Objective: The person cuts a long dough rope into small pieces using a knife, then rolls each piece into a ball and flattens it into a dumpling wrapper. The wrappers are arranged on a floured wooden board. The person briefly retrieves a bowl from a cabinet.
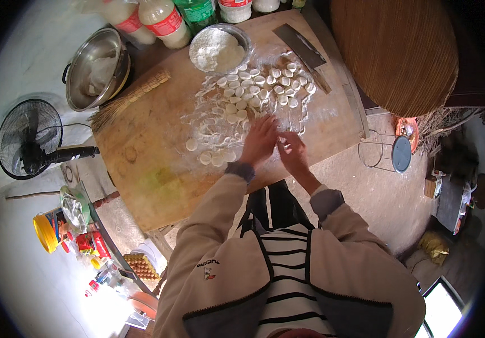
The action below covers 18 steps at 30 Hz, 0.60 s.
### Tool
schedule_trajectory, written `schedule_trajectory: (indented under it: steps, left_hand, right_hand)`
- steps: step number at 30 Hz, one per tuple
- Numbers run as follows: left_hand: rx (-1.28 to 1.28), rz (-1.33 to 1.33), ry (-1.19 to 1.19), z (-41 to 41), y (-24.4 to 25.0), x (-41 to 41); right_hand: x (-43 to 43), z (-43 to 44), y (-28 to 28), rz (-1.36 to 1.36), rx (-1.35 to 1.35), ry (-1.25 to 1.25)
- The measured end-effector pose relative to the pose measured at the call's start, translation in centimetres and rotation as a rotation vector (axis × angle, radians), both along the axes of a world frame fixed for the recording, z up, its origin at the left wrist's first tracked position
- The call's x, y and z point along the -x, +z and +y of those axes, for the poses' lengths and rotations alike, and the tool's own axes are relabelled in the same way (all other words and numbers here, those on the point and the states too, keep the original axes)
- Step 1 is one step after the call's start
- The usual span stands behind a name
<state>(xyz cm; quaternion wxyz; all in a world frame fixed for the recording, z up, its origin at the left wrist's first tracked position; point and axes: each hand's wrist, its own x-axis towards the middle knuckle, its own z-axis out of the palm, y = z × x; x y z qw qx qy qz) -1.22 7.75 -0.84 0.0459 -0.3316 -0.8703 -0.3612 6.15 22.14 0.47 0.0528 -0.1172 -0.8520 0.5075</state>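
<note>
On a large wooden board (162,148) dusted with flour lie many small round dough pieces (242,93), spread in a cluster beyond my hands. My left hand (261,135) is palm down over the floured surface, its fingers close together; what lies under it is hidden. Beside it my right hand (292,150) has bent fingers near the left fingertips, and I cannot tell whether it pinches anything. Several flattened dough discs (217,159) rest to the left of my left wrist. A bowl of flour (217,48) and a wide-bladed knife (299,46) are at the far side.
A straw whisk broom (132,97) lies along the board's left edge, near a metal pan (94,69). Plastic bottles (166,23) stand behind the board. A fan (31,139) is at the left, a round wooden tabletop (394,50) at the far right, and a stool (401,154) on the right.
</note>
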Motion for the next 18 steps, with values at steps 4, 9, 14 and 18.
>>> schedule_trajectory:
  steps: [4,9,14,18]
  left_hand:
    - [0.254,0.016,0.001,1.6,-0.3,0.0]
    - [0.298,-0.014,-0.032,1.4,0.2,0.4]
    - [0.122,-0.056,-0.034,0.1,-0.7,0.6]
    - [0.082,-0.115,-0.077,-2.4,-1.3,-1.2]
  right_hand:
    - [-1.1,3.2,0.2,0.048,-0.078,-0.083]
    - [-1.6,4.0,-0.3,0.103,-0.098,-0.115]
    - [3.3,2.2,0.5,0.155,-0.048,-0.009]
    - [8.9,-1.0,-1.0,0.085,-0.103,0.221]
